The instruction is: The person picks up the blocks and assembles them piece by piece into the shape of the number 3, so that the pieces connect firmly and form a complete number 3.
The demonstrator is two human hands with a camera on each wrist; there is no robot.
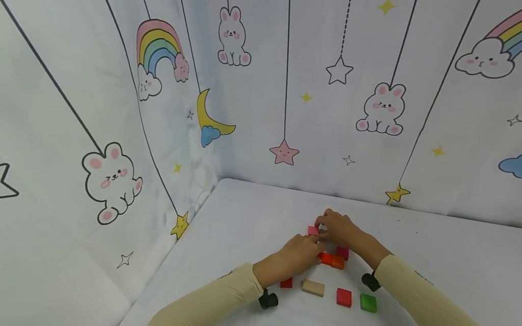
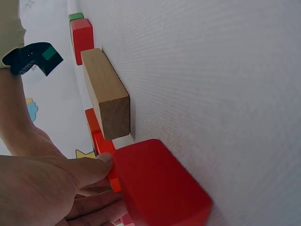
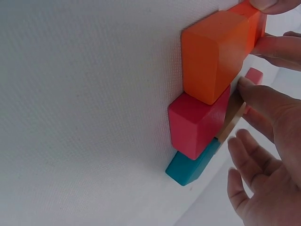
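Observation:
My left hand point(image 1: 297, 255) pinches an orange-red block point(image 3: 256, 26) between thumb and fingers. Against that block's end stands an orange block point(image 3: 202, 59). Across from it, my right hand point(image 1: 338, 229) has curled thumb and index finger at a pink block point(image 1: 313, 230), seemingly pinching it; the contact is partly hidden. A brown wooden block point(image 3: 230, 113) lies by the right thumb. Beside it are a crimson block point(image 3: 195, 120) and a teal block point(image 3: 188, 167). The other right fingers are bent and hold nothing.
Nearer the person, a red block point(image 2: 160, 183), a light wooden block point(image 1: 313, 288), another red block point(image 1: 344, 297) and a green block point(image 1: 368, 303) lie spaced out on the white table point(image 1: 248, 208). A cloth wall point(image 1: 257, 96) with cartoon drawings rises behind.

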